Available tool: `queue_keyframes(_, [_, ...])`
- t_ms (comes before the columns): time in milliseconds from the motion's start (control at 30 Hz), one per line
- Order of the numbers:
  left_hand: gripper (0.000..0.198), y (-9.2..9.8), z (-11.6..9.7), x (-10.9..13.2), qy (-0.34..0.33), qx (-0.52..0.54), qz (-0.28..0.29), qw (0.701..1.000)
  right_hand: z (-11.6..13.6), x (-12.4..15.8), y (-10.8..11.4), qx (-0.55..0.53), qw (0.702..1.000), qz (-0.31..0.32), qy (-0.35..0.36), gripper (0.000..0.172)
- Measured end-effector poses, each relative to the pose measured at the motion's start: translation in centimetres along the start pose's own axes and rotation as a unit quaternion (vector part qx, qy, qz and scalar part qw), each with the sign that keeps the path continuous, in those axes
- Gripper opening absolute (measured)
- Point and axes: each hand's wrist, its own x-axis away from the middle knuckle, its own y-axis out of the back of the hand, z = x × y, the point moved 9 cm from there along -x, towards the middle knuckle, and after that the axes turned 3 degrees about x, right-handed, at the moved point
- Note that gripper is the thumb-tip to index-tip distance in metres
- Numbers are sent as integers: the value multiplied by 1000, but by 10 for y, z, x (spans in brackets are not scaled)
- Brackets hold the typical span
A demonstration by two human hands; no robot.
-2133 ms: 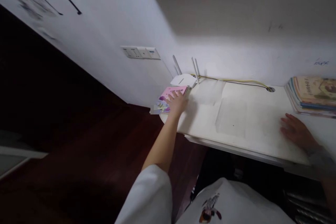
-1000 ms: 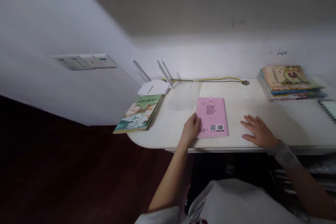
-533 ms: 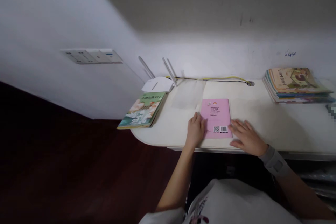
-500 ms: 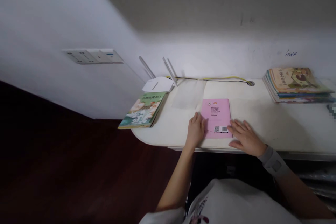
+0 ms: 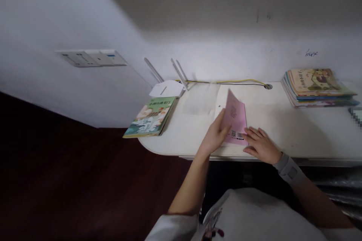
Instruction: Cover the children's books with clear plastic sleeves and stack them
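Observation:
A thin pink book lies back cover up near the front edge of the white desk. My left hand grips the left edge of its cover and lifts it, so the pink cover stands tilted up and to the right. My right hand lies flat with its fingers spread, pressing the book's lower right corner next to the barcode. A white page shows under the raised cover.
A green picture book lies at the desk's left end, by a white router with antennas. A stack of books sits at the back right. A yellow cable runs along the wall. Wall sockets are at left.
My left hand has gone from resting on the pink book's left edge to raising its cover. My right hand slid left onto the book's lower right corner.

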Motion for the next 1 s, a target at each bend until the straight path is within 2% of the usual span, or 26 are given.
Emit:
queue_keyframes(100, [65,-37,-49,-7,-95,27,130,987,-1,-1,2,-21,1000,6,-5,43])
queue_keyframes(133, [65,-50,-61,-9,-116,5,150,982,-3,0,2,-27,1000,9,-8,40])
queue_keyframes(200, [66,-73,-76,-15,-136,-76,152,976,-9,5,2,-33,999,16,-16,36])
queue_keyframes(267, [65,-94,-83,-20,-143,-180,134,964,-25,14,5,-9,999,1,-54,39])
queue_keyframes(333, [64,-115,-86,-19,-159,-272,127,940,-50,29,12,44,990,-32,-127,46])
queue_keyframes(400, [63,-132,-83,-17,-169,-329,128,920,-75,47,17,92,974,-55,-199,52])
queue_keyframes(467, [63,-145,-74,-15,-157,-358,133,911,-89,60,18,117,965,-53,-231,54])
queue_keyframes(667, [62,-162,-48,-13,-100,-376,151,909,-92,65,15,115,964,-48,-233,54])
queue_keyframes(1000, [52,-152,-35,-5,-90,-385,148,907,-98,64,16,58,968,-72,-234,47])
